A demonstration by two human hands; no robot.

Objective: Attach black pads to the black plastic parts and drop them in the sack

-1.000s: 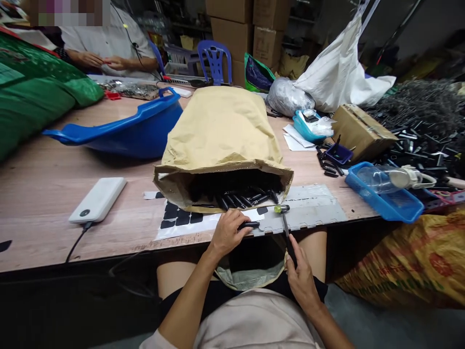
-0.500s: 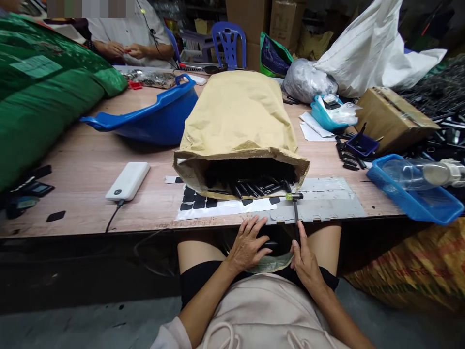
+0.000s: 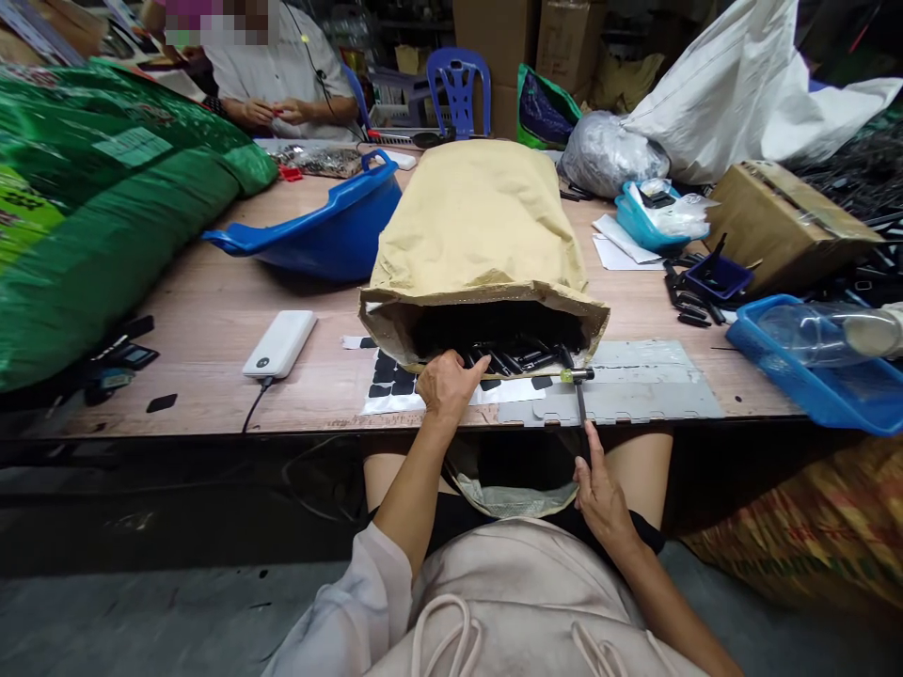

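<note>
Cluttered workshop space surrounds a wooden counter point(image 3: 212, 320) at which the person sits, with cardboard boxes and a blue plastic chair point(image 3: 458, 89) behind it. A brown paper sack point(image 3: 480, 235) lies on its side in the middle of the counter, its open mouth facing the person and showing a heap of black handle pieces point(image 3: 518, 357) inside. The left hand point(image 3: 448, 385) reaches to the lower lip of that mouth; its fingers are curled loosely at the nearest black pieces, and whether they have closed on one cannot be told. The right hand point(image 3: 599, 489) is down at the counter edge over the lap, its fingers pinching the thin dark shaft of a tool point(image 3: 579, 395) whose yellow-green tip lies on a grey metal plate point(image 3: 635, 395), just right of the sack's mouth. A white sheet of black stickers point(image 3: 395, 385) lies under the left hand. To the left are a white power bank point(image 3: 280, 343), a blue plastic basin point(image 3: 324, 226) and a green sack point(image 3: 99, 216). At the far end another person point(image 3: 282, 85) works with both hands.
</note>
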